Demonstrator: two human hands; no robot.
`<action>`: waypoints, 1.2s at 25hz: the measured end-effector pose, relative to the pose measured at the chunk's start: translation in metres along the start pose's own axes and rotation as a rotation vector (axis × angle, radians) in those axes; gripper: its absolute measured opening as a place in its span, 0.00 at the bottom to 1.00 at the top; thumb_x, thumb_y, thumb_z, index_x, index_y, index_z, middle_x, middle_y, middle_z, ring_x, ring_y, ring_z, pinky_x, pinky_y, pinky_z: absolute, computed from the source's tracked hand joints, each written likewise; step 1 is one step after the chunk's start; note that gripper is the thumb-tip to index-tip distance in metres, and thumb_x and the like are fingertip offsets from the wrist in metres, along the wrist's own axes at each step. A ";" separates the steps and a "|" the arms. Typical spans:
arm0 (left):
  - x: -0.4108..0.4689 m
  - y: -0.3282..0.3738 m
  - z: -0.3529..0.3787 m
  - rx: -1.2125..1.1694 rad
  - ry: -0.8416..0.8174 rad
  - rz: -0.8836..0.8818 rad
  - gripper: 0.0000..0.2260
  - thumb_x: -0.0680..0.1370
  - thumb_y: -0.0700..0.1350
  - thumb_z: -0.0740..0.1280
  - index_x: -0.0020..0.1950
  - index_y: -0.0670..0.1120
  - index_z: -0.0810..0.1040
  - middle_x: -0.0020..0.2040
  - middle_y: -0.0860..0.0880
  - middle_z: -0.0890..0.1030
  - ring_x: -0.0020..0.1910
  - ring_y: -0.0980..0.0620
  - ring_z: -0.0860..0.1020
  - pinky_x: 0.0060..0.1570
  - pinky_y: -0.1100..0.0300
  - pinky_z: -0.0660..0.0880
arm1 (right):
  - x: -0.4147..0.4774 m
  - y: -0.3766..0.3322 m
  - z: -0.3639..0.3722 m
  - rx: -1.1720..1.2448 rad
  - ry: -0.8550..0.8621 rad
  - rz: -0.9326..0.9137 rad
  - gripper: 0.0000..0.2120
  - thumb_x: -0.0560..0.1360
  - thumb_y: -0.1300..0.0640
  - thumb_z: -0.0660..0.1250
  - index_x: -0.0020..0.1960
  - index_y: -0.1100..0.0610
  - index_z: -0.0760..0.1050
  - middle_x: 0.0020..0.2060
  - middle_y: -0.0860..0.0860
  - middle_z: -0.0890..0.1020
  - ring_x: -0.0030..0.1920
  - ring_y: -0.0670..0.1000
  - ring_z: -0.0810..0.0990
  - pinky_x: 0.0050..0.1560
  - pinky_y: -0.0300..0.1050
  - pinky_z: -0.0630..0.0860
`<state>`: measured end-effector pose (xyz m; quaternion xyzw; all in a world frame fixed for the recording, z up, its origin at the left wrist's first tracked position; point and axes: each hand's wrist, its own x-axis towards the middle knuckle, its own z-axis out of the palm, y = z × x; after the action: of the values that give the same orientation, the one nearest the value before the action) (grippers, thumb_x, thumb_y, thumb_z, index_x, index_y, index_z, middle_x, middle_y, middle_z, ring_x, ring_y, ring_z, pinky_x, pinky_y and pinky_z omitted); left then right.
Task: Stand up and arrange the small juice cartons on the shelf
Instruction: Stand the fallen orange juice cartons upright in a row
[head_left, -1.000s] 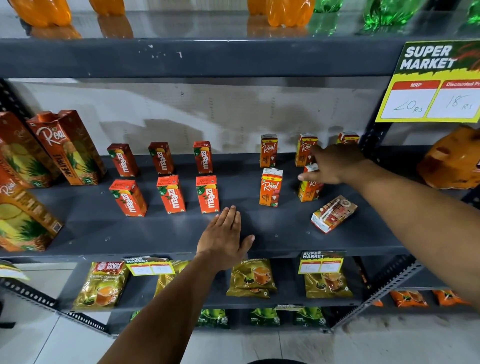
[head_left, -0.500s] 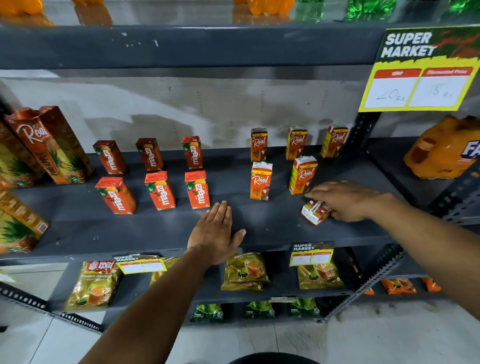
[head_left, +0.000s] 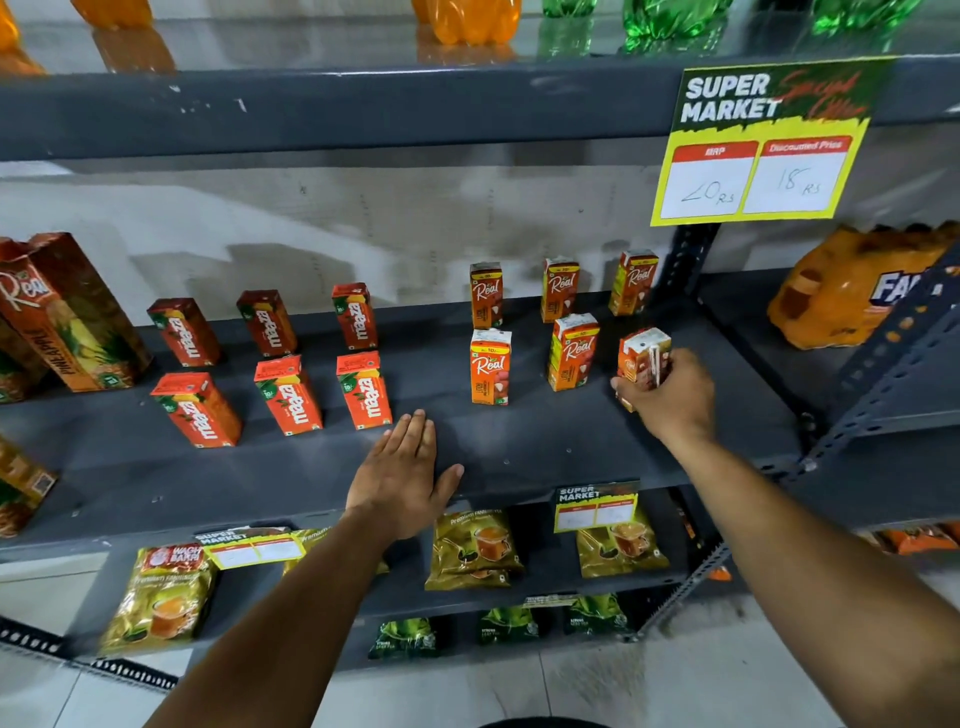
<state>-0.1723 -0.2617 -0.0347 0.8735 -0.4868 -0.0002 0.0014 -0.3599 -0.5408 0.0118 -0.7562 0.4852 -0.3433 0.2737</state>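
Observation:
Small orange Real juice cartons stand in two rows on the grey shelf: three at the back and two in front. My right hand is shut on one more small Real carton, held nearly upright at the right end of the front row, just right of a standing carton. Several red Maaza cartons stand in two rows to the left. My left hand lies flat and open on the shelf's front edge.
Tall Real pineapple cartons stand at the far left. A yellow price sign hangs from the shelf above. An orange bottle pack sits on the shelf to the right. Tea packets lie on the lower shelf.
My right hand left the front-row carton, dropped onto the carton lying on its side, gripped it and lifted it upright. The left hand stayed flat on the shelf.

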 end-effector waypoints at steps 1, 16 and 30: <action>0.000 0.000 0.000 -0.001 -0.001 -0.002 0.37 0.76 0.66 0.37 0.77 0.41 0.45 0.79 0.44 0.45 0.77 0.48 0.43 0.72 0.56 0.39 | -0.003 0.002 0.003 0.027 0.042 0.047 0.24 0.61 0.47 0.80 0.47 0.55 0.72 0.46 0.55 0.81 0.46 0.57 0.80 0.39 0.45 0.72; 0.000 0.001 -0.001 -0.001 -0.013 -0.009 0.36 0.77 0.65 0.39 0.77 0.41 0.45 0.79 0.44 0.45 0.77 0.48 0.43 0.74 0.54 0.42 | 0.042 -0.040 -0.050 -0.355 -0.227 -0.008 0.44 0.60 0.25 0.65 0.60 0.59 0.75 0.58 0.58 0.79 0.57 0.60 0.78 0.50 0.51 0.76; -0.001 0.001 -0.001 -0.019 -0.009 -0.020 0.35 0.78 0.65 0.41 0.77 0.42 0.45 0.79 0.45 0.46 0.77 0.48 0.44 0.74 0.54 0.42 | 0.072 -0.053 -0.073 -1.195 -0.536 -1.008 0.17 0.72 0.54 0.67 0.59 0.45 0.67 0.51 0.51 0.79 0.55 0.54 0.76 0.54 0.49 0.71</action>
<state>-0.1738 -0.2620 -0.0335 0.8782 -0.4782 -0.0089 0.0075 -0.3670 -0.5924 0.1143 -0.9574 0.1068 0.0832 -0.2549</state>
